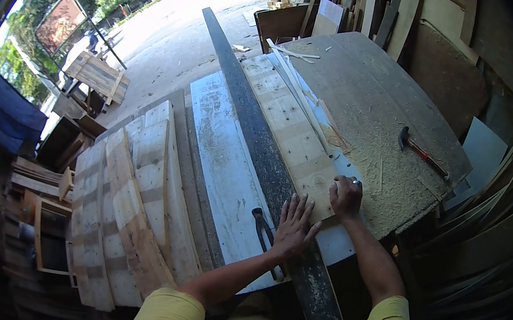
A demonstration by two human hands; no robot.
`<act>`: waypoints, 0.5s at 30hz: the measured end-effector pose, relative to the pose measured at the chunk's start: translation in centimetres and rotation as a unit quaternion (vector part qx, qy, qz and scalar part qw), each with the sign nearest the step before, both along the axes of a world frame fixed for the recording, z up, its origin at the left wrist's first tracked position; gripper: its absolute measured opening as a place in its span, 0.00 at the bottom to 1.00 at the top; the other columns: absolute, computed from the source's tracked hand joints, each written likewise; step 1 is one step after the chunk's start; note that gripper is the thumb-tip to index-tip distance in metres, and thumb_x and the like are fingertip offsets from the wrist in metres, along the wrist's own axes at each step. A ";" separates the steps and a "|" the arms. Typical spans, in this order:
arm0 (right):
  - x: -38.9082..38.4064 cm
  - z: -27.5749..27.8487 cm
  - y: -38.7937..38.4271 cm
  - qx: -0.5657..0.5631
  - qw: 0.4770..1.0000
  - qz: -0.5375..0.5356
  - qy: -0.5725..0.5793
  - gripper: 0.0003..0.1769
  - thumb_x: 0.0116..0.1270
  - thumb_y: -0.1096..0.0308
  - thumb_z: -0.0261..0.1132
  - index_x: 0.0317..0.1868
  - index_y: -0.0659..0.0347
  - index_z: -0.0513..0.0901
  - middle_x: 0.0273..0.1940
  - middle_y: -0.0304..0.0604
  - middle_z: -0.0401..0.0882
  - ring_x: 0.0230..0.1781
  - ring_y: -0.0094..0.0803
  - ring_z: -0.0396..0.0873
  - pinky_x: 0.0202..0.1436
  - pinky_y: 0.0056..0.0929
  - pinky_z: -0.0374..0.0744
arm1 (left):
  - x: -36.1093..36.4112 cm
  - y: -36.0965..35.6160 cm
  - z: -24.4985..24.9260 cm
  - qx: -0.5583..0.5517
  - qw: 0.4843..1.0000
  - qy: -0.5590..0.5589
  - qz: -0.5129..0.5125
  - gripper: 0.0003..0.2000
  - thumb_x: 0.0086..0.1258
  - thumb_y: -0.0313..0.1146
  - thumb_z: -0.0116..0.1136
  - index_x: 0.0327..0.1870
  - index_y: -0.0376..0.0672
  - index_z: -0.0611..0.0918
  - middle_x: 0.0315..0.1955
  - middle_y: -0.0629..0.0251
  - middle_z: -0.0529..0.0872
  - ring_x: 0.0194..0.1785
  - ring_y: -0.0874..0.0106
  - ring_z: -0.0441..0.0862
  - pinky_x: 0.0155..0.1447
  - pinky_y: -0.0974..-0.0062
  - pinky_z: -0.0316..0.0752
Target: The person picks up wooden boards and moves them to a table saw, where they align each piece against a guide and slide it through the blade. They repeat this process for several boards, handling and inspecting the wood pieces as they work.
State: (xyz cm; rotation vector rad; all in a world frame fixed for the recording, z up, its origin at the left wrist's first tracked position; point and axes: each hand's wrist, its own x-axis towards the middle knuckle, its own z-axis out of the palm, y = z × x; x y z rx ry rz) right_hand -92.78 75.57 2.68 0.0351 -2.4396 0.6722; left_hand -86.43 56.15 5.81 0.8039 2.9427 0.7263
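Note:
My left hand (293,226) lies flat, fingers spread, across a long dark plank (259,135) and reaches toward the pale wooden board beside it. My right hand (345,197), a ring on one finger, is curled closed at the near right edge of that pale board (294,126). Whatever its fingers may hold is hidden. The dark plank runs lengthwise along the left side of the pale board. Close to my left wrist, a pair of pincers (260,226) rests on a whitish board (223,150).
A hammer (423,154) with a red and black handle lies on the sawdust-strewn tabletop (366,71). Thin wood strips (298,92) lie along the pale board. Stacked planks (140,198) are at left. Leaning boards (447,74) stand at right.

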 end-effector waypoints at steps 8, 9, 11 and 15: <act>-1.0 0.2 -0.4 0.018 0.999 -0.027 -0.040 0.13 0.63 0.63 0.61 0.45 0.60 0.79 0.35 0.50 0.83 0.39 0.48 0.80 0.49 0.44 0.73 | 0.1 -0.4 0.1 0.021 1.000 -0.002 -0.007 0.31 0.76 0.52 0.43 0.74 0.42 0.62 0.76 0.53 0.52 0.81 0.54 0.38 0.80 0.53 0.32; -0.7 0.6 -0.5 0.026 0.997 -0.038 -0.066 0.14 0.64 0.63 0.61 0.47 0.60 0.79 0.37 0.50 0.83 0.40 0.48 0.80 0.51 0.43 0.72 | 0.0 -0.5 0.0 0.024 1.000 -0.005 -0.004 0.31 0.76 0.51 0.44 0.74 0.43 0.62 0.76 0.53 0.52 0.81 0.54 0.38 0.80 0.53 0.33; 1.0 1.3 -0.7 0.042 0.996 -0.078 -0.008 0.15 0.64 0.64 0.61 0.50 0.60 0.78 0.38 0.50 0.83 0.41 0.47 0.80 0.54 0.43 0.71 | -0.5 -1.0 -0.5 0.068 0.997 -0.018 -0.011 0.30 0.76 0.50 0.44 0.73 0.42 0.63 0.76 0.53 0.52 0.81 0.53 0.38 0.80 0.52 0.33; 7.2 -1.5 -1.8 -0.209 0.960 -0.155 -0.106 0.22 0.64 0.62 0.65 0.55 0.66 0.77 0.41 0.52 0.84 0.39 0.44 0.82 0.48 0.38 0.76 | -4.2 -2.7 -1.4 0.088 0.996 0.027 0.005 0.26 0.73 0.44 0.50 0.69 0.42 0.68 0.76 0.54 0.55 0.80 0.52 0.40 0.79 0.51 0.35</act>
